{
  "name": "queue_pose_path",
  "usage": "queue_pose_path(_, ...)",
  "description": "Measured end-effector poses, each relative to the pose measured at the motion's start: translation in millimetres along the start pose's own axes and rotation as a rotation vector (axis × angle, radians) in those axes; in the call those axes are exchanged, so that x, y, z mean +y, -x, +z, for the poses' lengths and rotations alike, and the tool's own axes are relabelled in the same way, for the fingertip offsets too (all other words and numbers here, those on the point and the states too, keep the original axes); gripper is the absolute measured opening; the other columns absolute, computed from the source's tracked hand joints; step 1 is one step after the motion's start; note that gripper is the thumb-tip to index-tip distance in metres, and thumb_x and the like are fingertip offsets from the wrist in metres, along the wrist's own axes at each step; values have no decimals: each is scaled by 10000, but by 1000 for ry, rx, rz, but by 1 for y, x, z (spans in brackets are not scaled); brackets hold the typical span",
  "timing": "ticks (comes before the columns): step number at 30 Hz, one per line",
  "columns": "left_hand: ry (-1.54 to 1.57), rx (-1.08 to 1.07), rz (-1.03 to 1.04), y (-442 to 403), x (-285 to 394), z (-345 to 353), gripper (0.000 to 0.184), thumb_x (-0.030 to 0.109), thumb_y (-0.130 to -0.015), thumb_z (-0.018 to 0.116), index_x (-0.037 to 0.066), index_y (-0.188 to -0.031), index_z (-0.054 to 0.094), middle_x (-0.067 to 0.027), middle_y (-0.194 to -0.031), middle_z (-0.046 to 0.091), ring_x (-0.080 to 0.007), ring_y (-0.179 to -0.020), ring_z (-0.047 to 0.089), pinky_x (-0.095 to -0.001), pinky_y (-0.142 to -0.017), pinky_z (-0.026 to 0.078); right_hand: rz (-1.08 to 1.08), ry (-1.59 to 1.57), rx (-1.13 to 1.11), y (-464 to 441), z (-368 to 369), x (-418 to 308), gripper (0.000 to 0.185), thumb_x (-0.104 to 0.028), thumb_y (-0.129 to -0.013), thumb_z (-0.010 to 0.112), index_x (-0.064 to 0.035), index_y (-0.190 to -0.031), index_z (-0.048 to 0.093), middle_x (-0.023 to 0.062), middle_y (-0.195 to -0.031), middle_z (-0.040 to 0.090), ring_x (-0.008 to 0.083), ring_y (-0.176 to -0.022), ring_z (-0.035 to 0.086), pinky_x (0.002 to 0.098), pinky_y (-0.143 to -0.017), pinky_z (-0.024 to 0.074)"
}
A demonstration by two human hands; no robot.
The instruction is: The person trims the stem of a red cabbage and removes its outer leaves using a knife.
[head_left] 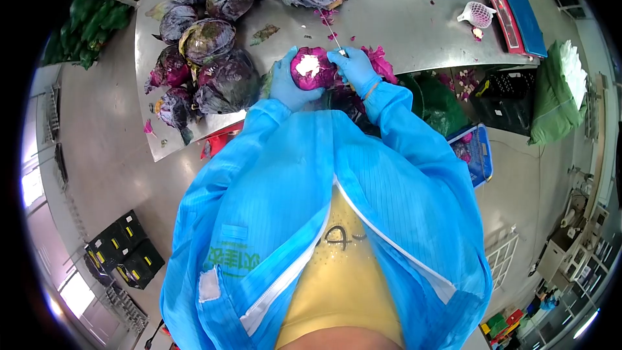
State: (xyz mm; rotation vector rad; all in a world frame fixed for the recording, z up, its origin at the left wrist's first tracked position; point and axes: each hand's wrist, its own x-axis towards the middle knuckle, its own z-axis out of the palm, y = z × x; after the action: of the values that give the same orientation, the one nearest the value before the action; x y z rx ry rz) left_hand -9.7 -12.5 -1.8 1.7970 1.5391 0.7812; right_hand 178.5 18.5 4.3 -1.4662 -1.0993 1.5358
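A trimmed red cabbage point(313, 69) with a white cut patch on its face is held at the table's near edge. My left hand point(289, 84), in a blue glove, wraps round the cabbage's left side and underside. On the other side, my right hand point(355, 69), also gloved in blue, grips a knife point(334, 37) by its handle; the thin blade points up and away from me. Loose purple cabbage leaves point(380, 63) lie just right of my right hand. Whole, untrimmed red cabbages point(227, 82) are heaped to the left of my left hand.
The metal table point(408, 26) carries leaf scraps, a white perforated cup point(477, 14), and red and blue trays point(523, 21) at the right. Below its edge are a green bag point(434, 100), a blue crate point(480, 155) and a black crate point(508, 100). Black boxes point(125, 248) stand on the floor.
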Motion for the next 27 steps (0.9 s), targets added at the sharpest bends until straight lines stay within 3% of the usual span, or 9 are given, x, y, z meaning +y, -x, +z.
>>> queue_pose_path(8, -23, 8, -5, -3, -4, 3, 1075, 284, -459, 869, 30, -1346, 316, -174, -1215, 433, -293, -1131, 473, -382, -988, 397, -23, 192, 29, -10, 9, 6, 410, -400, -716, 705, -19, -837, 615, 118, -800, 641, 221, -727, 611, 341, -644, 465)
queue_pose_path(10, -21, 13, -12, -4, 0, 3, 1073, 334, -478, 853, 41, -1353, 305, -188, -1186, 449, -313, -1111, 475, -392, -970, 406, -236, 370, -53, -6, 12, -7, 407, -379, -682, 721, -24, -837, 597, 127, -824, 636, 245, -758, 609, 359, -663, 464)
queue_pose_path(12, 74, -2, -12, -9, -5, 1, 1076, 333, -477, 862, 33, -1348, 306, -182, -1192, 457, -297, -1120, 481, -381, -968, 412, -155, 57, -379, 15, 20, -36, 398, -360, -665, 743, -35, -834, 586, 113, -767, 612, 212, -745, 595, 335, -690, 460)
queue_pose_path(14, 321, -68, -85, -13, -15, 2, 1045, 281, -503, 874, 19, -1338, 304, -160, -1226, 464, -253, -1140, 491, -351, -956, 433, -81, -69, -248, 6, 15, -29, 395, -369, -699, 740, -38, -861, 599, 106, -778, 621, 185, -760, 591, 318, -720, 465)
queue_pose_path(15, 355, -65, -75, -13, -11, -1, 1036, 254, -517, 871, 21, -1342, 291, -157, -1237, 457, -249, -1144, 488, -350, -954, 437, -260, -48, -143, 2, 8, -28, 289, -249, -769, 729, -59, -960, 625, 20, -794, 619, 104, -661, 554, 249, -551, 446)
queue_pose_path(16, 378, -58, -63, -16, -7, -8, 1027, 227, -530, 868, 23, -1346, 278, -154, -1249, 450, -245, -1148, 484, -349, -952, 441, -274, -56, -128, -6, 2, -24, 289, -249, -769, 729, -59, -960, 625, 20, -794, 619, 104, -661, 554, 249, -551, 446)
queue_pose_path(18, 438, -69, -41, -12, -22, -4, 965, 180, -595, 852, 37, -1348, 267, -147, -1263, 454, -222, -1133, 497, -344, -940, 455, -225, 271, 78, -17, -7, 5, 469, -399, -741, 713, -34, -1018, 614, 119, -879, 648, 212, -832, 621, 322, -773, 478)
queue_pose_path(24, 756, -79, -233, -13, -16, -9, 1000, 78, -564, 846, 107, -1358, 239, -135, -1265, 434, -258, -1133, 485, -393, -943, 460, -390, 372, 123, -30, 6, 35, 398, -415, -751, 656, -142, -1040, 628, 139, -874, 637, 324, -840, 610, 400, -784, 473)
queue_pose_path(27, 763, -83, -259, -17, -12, -15, 943, 27, -574, 829, 113, -1336, 280, -124, -1250, 445, -253, -1124, 489, -402, -922, 475, -273, 528, -7, -27, 0, 12, 263, -248, -789, 637, -56, -969, 625, 105, -881, 650, 211, -837, 624, 312, -791, 469)
